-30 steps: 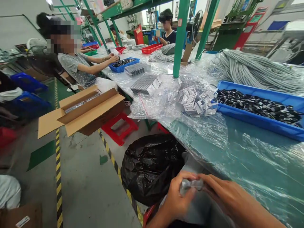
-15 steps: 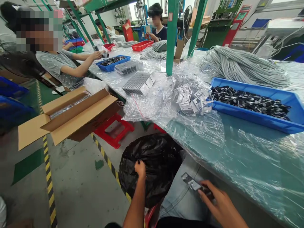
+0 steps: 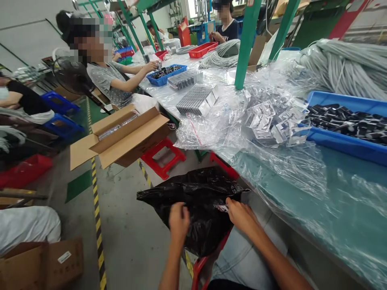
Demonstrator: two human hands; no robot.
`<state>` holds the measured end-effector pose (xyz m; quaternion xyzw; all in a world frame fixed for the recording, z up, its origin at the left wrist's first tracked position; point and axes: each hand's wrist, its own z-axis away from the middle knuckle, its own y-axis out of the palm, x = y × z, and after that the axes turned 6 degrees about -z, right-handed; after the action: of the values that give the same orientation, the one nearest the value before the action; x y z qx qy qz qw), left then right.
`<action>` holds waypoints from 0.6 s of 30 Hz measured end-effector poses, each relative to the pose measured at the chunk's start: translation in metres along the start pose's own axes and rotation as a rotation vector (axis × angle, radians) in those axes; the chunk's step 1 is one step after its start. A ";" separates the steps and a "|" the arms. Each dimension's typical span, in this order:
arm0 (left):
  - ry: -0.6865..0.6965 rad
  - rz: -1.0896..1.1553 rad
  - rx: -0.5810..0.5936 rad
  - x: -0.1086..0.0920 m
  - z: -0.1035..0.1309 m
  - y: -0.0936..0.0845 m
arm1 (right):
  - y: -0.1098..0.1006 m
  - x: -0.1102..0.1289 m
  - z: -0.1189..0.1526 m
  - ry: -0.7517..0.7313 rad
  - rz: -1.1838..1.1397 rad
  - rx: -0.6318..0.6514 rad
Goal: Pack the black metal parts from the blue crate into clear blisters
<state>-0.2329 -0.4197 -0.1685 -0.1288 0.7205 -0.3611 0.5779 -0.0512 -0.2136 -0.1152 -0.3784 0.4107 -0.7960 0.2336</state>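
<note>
A black plastic bag rests on a red stool in front of me, its left corner stretched outward. Over the bag's middle is my left hand, fingers curled closed and slightly blurred; whatever is in them is hidden against the black plastic. My right hand grips a small, flat, silvery-and-dark packet by one end, above the bag's right side. Most of that packet is covered by my fingers or blends into the bag.
On the table at right are a blue tray of black parts, a pile of clear packets and a coil of grey cable. Left of it sit an open carton and another red stool. A co-worker handles parts farther back.
My right hand has carried the packet left from above my lap to the bag. The bag's left corner now sticks out. The view has swung right.
</note>
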 end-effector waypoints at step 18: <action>-0.186 -0.717 1.246 0.050 0.116 0.027 | 0.062 0.059 -0.055 -0.292 -0.041 0.412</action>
<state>-0.1342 -0.4736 -0.2319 -0.0339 0.2421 -0.8594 0.4491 -0.1270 -0.2620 -0.1626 -0.4419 0.1939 -0.8044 0.3466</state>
